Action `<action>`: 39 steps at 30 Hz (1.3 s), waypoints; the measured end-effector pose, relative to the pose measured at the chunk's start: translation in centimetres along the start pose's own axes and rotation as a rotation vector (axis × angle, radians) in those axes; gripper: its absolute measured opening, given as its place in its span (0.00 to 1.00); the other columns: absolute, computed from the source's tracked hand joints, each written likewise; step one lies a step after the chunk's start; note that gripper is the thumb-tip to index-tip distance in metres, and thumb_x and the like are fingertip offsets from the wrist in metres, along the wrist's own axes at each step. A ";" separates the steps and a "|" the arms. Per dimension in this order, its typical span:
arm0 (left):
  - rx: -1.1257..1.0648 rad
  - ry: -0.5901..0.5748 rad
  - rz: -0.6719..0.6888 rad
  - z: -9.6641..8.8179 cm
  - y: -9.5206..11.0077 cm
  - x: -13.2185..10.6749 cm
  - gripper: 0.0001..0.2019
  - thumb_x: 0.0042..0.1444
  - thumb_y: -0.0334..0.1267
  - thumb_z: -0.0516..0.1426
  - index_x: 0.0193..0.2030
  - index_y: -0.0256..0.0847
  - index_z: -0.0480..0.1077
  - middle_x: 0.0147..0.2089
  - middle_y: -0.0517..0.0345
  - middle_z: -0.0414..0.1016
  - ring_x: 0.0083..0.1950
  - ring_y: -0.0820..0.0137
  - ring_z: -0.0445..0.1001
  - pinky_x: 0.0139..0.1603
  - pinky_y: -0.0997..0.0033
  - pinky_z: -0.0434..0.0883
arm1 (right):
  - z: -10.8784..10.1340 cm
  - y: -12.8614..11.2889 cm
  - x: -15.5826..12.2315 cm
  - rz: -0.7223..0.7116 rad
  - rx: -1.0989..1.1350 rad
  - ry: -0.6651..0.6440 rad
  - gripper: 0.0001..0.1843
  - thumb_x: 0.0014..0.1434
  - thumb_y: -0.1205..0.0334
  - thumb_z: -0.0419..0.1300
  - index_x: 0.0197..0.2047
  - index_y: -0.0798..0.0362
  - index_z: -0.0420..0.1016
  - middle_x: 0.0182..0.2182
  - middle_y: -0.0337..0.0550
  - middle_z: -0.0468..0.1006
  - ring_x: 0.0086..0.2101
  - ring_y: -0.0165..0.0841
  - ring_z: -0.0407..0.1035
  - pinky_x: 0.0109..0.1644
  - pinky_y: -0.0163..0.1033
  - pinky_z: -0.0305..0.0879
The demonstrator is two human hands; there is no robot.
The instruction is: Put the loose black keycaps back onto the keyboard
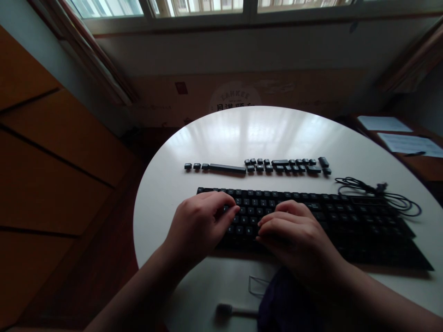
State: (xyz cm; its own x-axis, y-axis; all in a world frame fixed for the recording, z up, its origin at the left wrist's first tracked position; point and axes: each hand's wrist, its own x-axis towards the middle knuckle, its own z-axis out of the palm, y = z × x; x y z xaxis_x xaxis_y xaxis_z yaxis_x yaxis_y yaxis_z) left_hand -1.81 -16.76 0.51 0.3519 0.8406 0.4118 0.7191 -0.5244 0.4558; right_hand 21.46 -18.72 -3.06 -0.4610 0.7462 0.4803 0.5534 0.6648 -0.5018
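Note:
A black keyboard (247, 220) lies across the white table, its lettered keys showing between my hands. My left hand (202, 221) is over its left part, with thumb and forefinger drawn close together near the upper letter rows. Fingers curled and pressed together, my right hand (294, 230) rests over the middle of the keys. Anything small within either hand is hidden. Behind the keyboard, loose black keycaps (259, 168) stand in two rows, with the long spacebar keycap (227, 168) to their left. The keyboard's right part has bare dark areas where keycaps are off.
The keyboard's coiled black cable (377, 193) lies at the right. Near me on the round white table (162, 203) are a dark-headed brush (224, 310), a bent wire tool (256, 286) and a dark purple cloth (284, 304). Papers (411, 144) lie on brown furniture at far right.

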 end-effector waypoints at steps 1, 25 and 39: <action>-0.005 -0.002 0.003 0.0 0.0 0.0 0.04 0.61 0.35 0.60 0.35 0.40 0.75 0.33 0.59 0.80 0.33 0.69 0.77 0.34 0.71 0.69 | 0.0 -0.2 0.0 -0.008 -0.015 0.008 0.05 0.61 0.66 0.65 0.33 0.47 0.78 0.35 0.36 0.84 0.37 0.38 0.69 0.46 0.46 0.62; -0.073 -0.011 -0.043 0.1 -0.1 -0.1 0.04 0.60 0.35 0.60 0.35 0.41 0.75 0.34 0.61 0.80 0.33 0.70 0.76 0.34 0.72 0.68 | 0.3 -1.2 -0.4 -0.111 -0.149 0.072 0.09 0.67 0.65 0.61 0.34 0.50 0.81 0.39 0.40 0.83 0.41 0.39 0.68 0.49 0.44 0.58; -0.079 -0.012 -0.039 0.1 -0.2 0.0 0.04 0.61 0.36 0.60 0.35 0.41 0.76 0.33 0.61 0.80 0.33 0.69 0.76 0.34 0.71 0.69 | -0.6 -1.4 -0.2 -0.105 -0.179 -0.015 0.09 0.68 0.65 0.59 0.38 0.49 0.81 0.37 0.39 0.82 0.38 0.38 0.68 0.46 0.44 0.57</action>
State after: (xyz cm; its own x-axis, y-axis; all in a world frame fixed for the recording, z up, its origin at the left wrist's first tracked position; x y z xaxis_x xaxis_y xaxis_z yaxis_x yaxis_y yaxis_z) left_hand -1.92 -16.64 0.33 0.3325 0.8616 0.3835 0.6829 -0.5004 0.5322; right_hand 21.22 -19.79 -2.05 -0.5322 0.6744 0.5119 0.6153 0.7234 -0.3132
